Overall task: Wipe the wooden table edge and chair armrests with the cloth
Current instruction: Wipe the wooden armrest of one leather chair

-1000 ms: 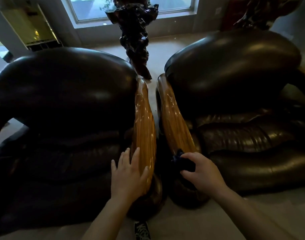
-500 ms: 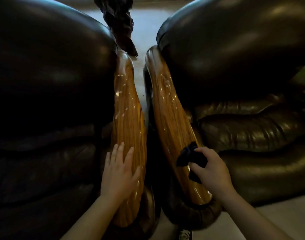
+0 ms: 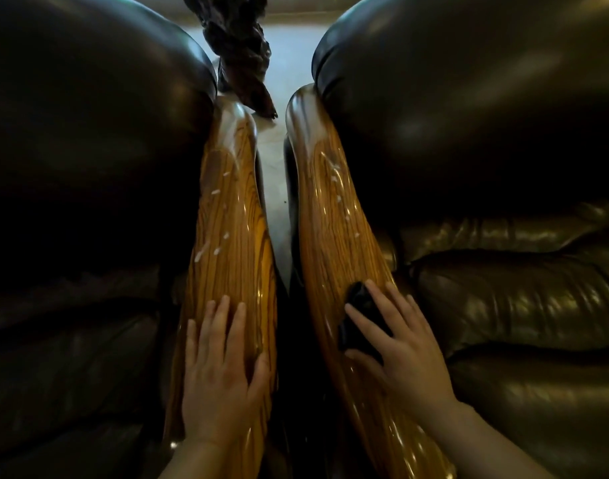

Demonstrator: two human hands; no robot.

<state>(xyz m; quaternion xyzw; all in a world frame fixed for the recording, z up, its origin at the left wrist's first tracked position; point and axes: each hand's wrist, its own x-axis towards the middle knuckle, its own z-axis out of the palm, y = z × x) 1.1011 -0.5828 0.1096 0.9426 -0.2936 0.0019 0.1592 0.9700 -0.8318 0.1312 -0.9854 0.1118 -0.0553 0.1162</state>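
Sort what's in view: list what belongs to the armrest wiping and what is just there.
Part of the job:
- dark cloth pressed flat under the right hand
- right armrest being wiped
- left armrest, with the left hand resting flat on it

Just there:
- dark carved wooden piece behind the chairs
- leather cushions

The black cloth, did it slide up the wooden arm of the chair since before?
Yes. The black cloth under the right hand has slid up the right armrest, away from its rounded front end.
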